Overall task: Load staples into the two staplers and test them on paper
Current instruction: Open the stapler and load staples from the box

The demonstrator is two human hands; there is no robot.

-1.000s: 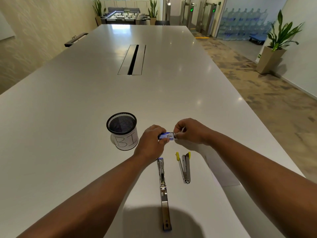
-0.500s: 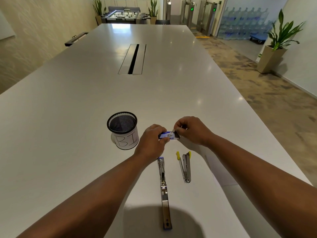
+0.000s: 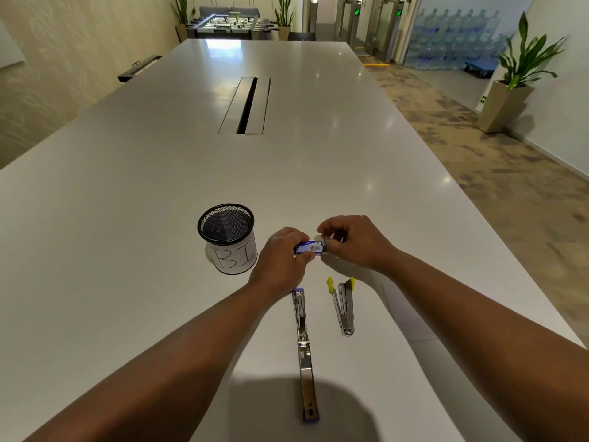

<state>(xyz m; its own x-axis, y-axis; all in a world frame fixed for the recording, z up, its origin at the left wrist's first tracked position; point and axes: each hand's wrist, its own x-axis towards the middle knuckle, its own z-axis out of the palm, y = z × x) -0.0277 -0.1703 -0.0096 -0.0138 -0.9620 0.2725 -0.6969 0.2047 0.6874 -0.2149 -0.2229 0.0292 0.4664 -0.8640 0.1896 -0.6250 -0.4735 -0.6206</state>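
Note:
My left hand (image 3: 280, 256) grips a small blue and white staple box (image 3: 309, 248) just above the table. My right hand (image 3: 353, 239) pinches the box's right end with curled fingers. Below the hands, a long silver stapler with blue ends (image 3: 304, 349) lies swung fully open, flat on the table. To its right lies a smaller silver stapler with yellow ends (image 3: 343, 306), partly open. A white sheet of paper (image 3: 411, 314) lies on the table under my right forearm, mostly hidden.
A black mesh cup (image 3: 229, 239) with a white label marked "BI" stands left of my hands. The long white table (image 3: 223, 161) has a cable slot (image 3: 247, 105) in its middle. The table's right edge runs close to my right forearm.
Both hands stayed on the staple box. My right hand's fingers shifted slightly at the box's right end, and the box moved a little away from me.

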